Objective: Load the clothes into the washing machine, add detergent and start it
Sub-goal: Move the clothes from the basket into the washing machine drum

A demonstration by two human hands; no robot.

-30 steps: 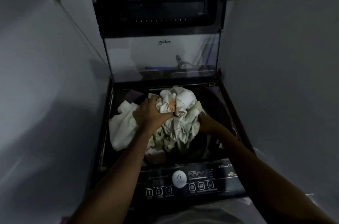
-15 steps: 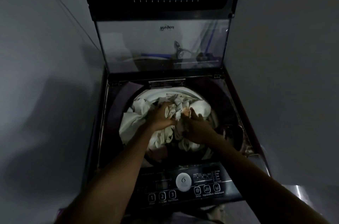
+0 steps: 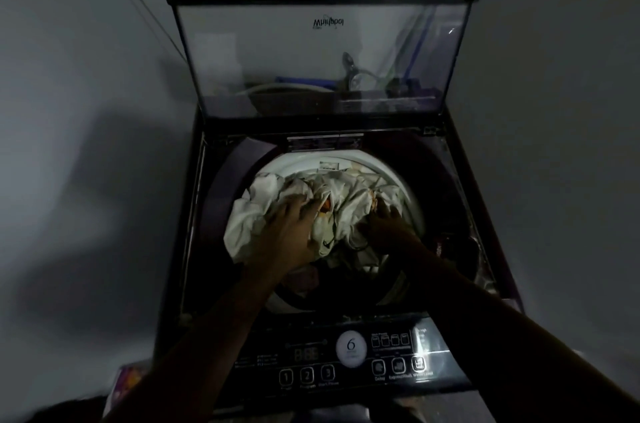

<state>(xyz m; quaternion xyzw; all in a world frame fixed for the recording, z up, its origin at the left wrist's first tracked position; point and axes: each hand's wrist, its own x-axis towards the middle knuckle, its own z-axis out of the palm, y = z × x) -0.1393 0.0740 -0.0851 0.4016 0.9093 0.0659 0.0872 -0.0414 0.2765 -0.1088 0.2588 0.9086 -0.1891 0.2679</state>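
step: loading, judged to be at the push-down stage; detergent and start not yet done
left hand (image 3: 294, 225): palm down on the clothes (image 3: 346, 192), fingers spread and fairly straight, pressing, nothing gripped
right hand (image 3: 388, 221): on the right side of the pile, in shadow; fingertips lost in the folds, so pinching or just pressing could not be told
clothes: pale crumpled bundle, mostly inside the drum rim (image 3: 414, 204); the left fold bulged out over the rim toward the dark deck
darker items: lay lower in the tub at the near side, partly under the left wrist
doing it well: probably press flat with both palms near the middle, then tuck the left overhang inward so that nothing sits on the rim when the lid (image 3: 322, 51) shuts
load level: pile stood about at rim height; it likely needs to go lower and spread evenly
edges: lid stood upright just behind the drum; control panel (image 3: 311, 351) lay near, under both forearms, so an accidental press on the buttons looked possible
open room: narrow, with the left wall (image 3: 69, 110) and right wall (image 3: 561, 110) near the washing machine (image 3: 197, 214); free room mainly straight up and back toward the person
colourful packet (image 3: 126, 381): low left beside the machine, blurred; contents unreadable
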